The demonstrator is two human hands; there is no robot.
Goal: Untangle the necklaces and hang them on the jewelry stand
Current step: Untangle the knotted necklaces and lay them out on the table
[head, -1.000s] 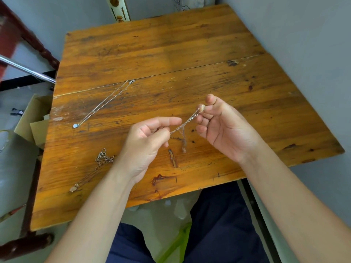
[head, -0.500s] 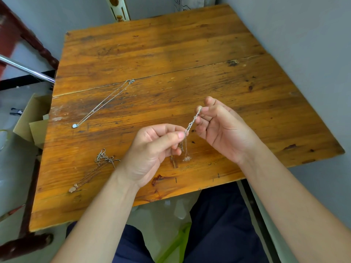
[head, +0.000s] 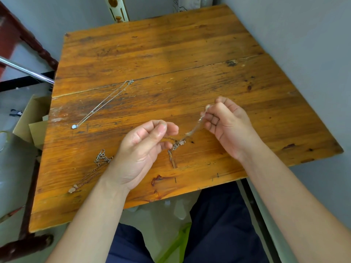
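Note:
Over the wooden table [head: 171,54], my right hand [head: 228,126] pinches the upper end of a thin tangled chain [head: 191,130], blurred by motion. Its lower end with a small knot and pendant [head: 178,145] hangs just right of my left hand [head: 144,149], whose thumb and forefinger are pinched together on a strand of it. A straight silver necklace [head: 103,105] with a round pendant lies at the table's left. A darker bunched necklace [head: 91,169] lies near the front left corner, beside my left wrist. No jewelry stand is in view.
A grey wall runs along the table's right side. A cardboard box [head: 30,120] and a metal rod [head: 24,70] sit off the left edge. A pale ornate post [head: 115,8] stands behind the far edge. My dark-trousered legs are below the front edge.
My hands have drawn apart, the right hand moving right and up. The chain between them has stretched out and its knotted end now hangs lower, close to the table.

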